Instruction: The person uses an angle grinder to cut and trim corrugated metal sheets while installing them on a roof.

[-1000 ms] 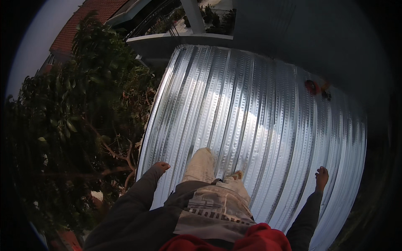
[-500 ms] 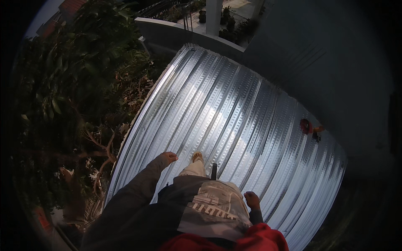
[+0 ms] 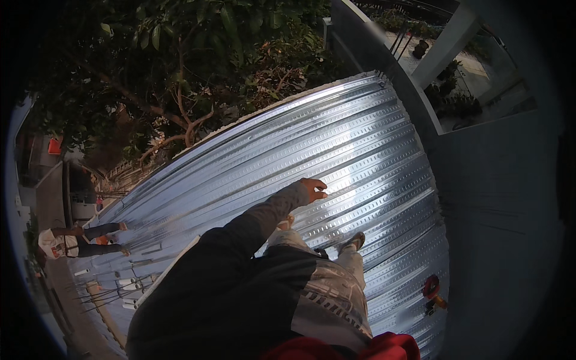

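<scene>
My left hand (image 3: 313,190) reaches out over the ribbed silver metal decking (image 3: 360,150), its fingers loosely curled and apart with nothing visible in them. It appears to hang above the sheets without touching them. My shoes, one of them a dark shoe (image 3: 358,240), are on the decking below that hand. My right hand is out of view. On the decking at the lower right lies a red and orange object (image 3: 433,294) with dark parts, too small to name surely.
Another person (image 3: 60,245) stands at the far left end of the decking. White pipe pieces (image 3: 129,288) and thin rods lie near there. Leafy branches (image 3: 186,120) border the far edge. A grey wall (image 3: 492,198) rises on the right.
My view has turned left, so the decking now runs across it and the other person has come into sight. My left hand is stretched farther out; my right hand has left the picture.
</scene>
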Action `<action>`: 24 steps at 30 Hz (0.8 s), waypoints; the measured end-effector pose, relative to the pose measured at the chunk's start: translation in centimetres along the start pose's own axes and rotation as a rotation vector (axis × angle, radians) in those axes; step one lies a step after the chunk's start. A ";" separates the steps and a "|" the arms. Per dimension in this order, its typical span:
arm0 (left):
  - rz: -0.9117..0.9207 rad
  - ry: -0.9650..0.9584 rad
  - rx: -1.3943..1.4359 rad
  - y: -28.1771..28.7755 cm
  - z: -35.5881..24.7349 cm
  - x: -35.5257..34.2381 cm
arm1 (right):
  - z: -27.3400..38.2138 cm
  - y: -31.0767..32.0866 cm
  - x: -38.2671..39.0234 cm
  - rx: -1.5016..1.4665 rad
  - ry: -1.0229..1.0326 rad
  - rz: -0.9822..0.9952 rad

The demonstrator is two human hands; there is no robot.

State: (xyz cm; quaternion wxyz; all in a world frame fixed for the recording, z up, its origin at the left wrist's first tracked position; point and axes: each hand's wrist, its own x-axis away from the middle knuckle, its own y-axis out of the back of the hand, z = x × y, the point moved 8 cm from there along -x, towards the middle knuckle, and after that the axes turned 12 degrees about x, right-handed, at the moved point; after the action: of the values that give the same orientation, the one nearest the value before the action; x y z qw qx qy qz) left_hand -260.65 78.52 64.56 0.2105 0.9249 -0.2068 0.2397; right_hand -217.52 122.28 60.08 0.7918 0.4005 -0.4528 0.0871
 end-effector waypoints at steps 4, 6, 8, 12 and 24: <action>-0.263 0.218 0.073 -4.0 10.7 3.7 | -3.0 14.4 -10.2 0.186 0.070 -0.031; -0.364 0.348 0.168 -8.5 19.0 9.4 | -3.2 23.5 -15.7 0.242 0.109 -0.099; -0.263 0.381 0.061 -14.7 21.9 12.4 | -2.6 34.7 -21.1 0.263 0.158 -0.235; -0.181 0.424 -0.328 -27.3 24.5 19.4 | 4.3 53.1 -30.7 0.226 0.334 -0.447; -0.377 0.329 0.073 -27.9 17.5 6.3 | 41.7 38.6 -37.1 0.719 1.106 -0.002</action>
State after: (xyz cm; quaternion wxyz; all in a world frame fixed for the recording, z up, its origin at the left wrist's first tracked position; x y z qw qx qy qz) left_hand -235.86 91.18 45.87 0.2486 0.9028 0.0154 0.3506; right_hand -285.19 126.57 63.52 0.7246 0.5367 0.0784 0.4251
